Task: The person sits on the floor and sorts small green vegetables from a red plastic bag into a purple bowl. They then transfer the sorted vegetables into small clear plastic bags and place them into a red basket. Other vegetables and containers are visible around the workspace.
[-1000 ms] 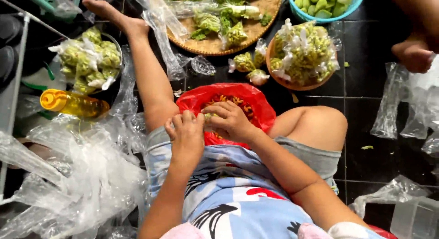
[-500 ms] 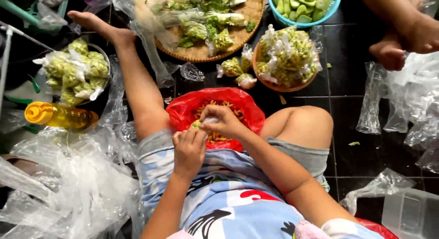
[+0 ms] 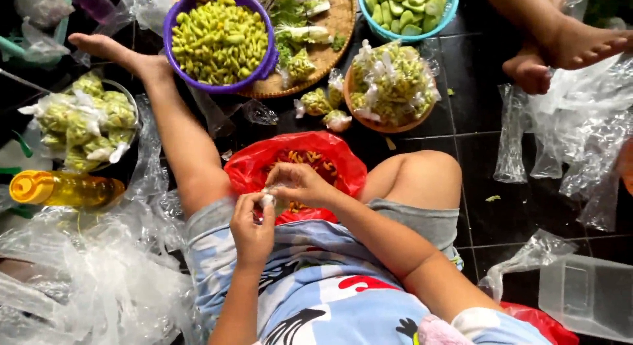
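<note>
— Both hands have lifted off the red bag (image 3: 254,168) toward the lap.
— And their grip?
— Left hand (image 3: 252,226) and right hand (image 3: 300,185) pinch one small clear packet (image 3: 267,200), just below the red bag.
— Other packages?
— Tied green packets fill the brown bowl (image 3: 389,126) above it; a yellow bottle (image 3: 59,188) lies to the left.

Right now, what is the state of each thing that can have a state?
Left hand: pinching a small clear bag.
Right hand: gripping the same bag.
Red bag: open, holding orange pieces.
Purple bowl: full of yellow-green pods.
Blue basket: filled with green pieces.
Yellow bottle: lying on its side.
</note>
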